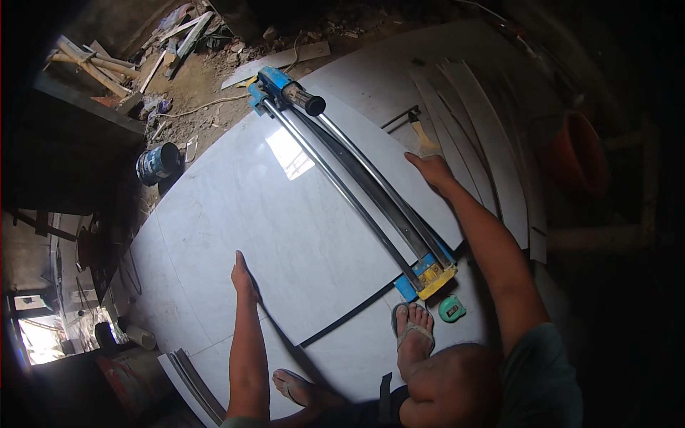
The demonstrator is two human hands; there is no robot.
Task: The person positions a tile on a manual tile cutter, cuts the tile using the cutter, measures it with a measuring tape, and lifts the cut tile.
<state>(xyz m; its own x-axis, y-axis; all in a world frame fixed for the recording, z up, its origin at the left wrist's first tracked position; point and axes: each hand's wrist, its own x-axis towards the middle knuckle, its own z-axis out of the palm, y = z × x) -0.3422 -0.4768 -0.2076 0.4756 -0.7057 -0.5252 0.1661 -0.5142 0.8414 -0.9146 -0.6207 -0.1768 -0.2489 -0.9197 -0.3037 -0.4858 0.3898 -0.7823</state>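
Observation:
A large pale tile lies under a blue and yellow tile cutter with two metal rails. My left hand grips the tile's left edge, thumb on top and fingers hidden beneath. At the right side of the cutter, my right hand holds the edge of the tile part there, its fingers mostly out of sight. A brush lies just beyond that hand. The cutter's dark handle is at the far end. Near the cutter's close end sits a green tape measure.
Narrow tile strips lie at the right, near a red bucket. A dark paint can stands at the left. Rubble and wood scraps lie beyond. More strips rest at lower left. My sandalled feet are close by.

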